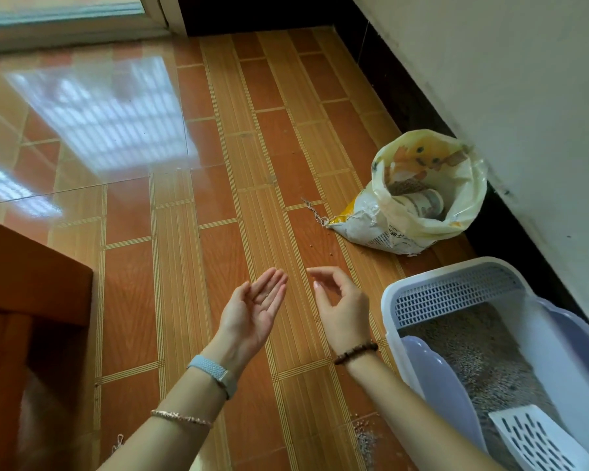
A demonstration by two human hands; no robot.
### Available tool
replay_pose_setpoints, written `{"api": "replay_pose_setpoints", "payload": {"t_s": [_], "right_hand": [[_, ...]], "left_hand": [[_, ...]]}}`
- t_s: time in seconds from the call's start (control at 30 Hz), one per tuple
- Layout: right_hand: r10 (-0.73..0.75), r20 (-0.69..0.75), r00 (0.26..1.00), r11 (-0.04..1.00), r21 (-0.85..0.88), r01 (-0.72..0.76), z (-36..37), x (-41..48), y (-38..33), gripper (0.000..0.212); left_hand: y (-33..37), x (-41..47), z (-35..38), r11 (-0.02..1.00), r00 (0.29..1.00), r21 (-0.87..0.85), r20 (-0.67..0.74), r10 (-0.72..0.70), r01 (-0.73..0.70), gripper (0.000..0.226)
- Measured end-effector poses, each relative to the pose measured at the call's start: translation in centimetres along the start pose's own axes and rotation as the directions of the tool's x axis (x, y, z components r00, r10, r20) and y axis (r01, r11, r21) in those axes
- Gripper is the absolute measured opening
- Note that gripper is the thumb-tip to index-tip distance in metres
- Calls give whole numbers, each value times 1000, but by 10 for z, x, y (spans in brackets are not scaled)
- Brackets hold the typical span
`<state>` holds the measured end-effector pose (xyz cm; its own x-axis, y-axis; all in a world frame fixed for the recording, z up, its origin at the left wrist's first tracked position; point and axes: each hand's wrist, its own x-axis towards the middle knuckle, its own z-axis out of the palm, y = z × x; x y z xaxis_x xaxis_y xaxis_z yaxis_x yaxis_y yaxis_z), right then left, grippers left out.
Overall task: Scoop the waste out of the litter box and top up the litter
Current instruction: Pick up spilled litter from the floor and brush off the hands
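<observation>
Litter box (388, 317): near right, on the floor (252, 164) against the wall (507, 79). Its near and right parts are cut off by the frame edge. A slotted grille spans its far end.
Litter (483, 351): grey-brown grains fill the box. No waste can be made out in them.
Scoop (531, 440): white and slotted, lying in the near end of the box. Only the blade shows; the handle is out of frame.
Spill (366, 440): loose grains on the floor just left of the box.
Bag (381, 229): far right by the wall, well apart from the box, its mouth rolled open. A cup (425, 202) lies tilted inside it, partly hidden by the rim. The print is too blurred to read.
Left hand (255, 307): yours, mid-frame over bare floor, palm up, fingers straight and together, holding nothing. A band (215, 372) sits at the wrist.
Right hand (344, 311): just beside the left without touching it. The fingers are loosely curled and the thumb is apart from them, so it holds nothing. Beads (356, 351) circle the wrist.
Cabinet (31, 283): brown wood, near left, cut off by the frame edge.
</observation>
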<state>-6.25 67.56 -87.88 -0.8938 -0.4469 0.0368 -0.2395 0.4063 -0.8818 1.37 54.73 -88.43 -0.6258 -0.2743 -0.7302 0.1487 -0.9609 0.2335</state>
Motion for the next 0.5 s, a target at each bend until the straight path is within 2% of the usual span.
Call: {"api": "replay_pose_setpoints", "payload": {"t_s": [0.23,0.5], "right_hand": [[-109,97,989,944,-303,134,-47,12,-97,19],[-106,193,975,914,-368,172,-128,2,-282,15]], "left_hand": [[48,-85,62,995,990,-44,-118,82,-88,41],[109,-262,180,970,978,-179,-161,135,-163,39]]}}
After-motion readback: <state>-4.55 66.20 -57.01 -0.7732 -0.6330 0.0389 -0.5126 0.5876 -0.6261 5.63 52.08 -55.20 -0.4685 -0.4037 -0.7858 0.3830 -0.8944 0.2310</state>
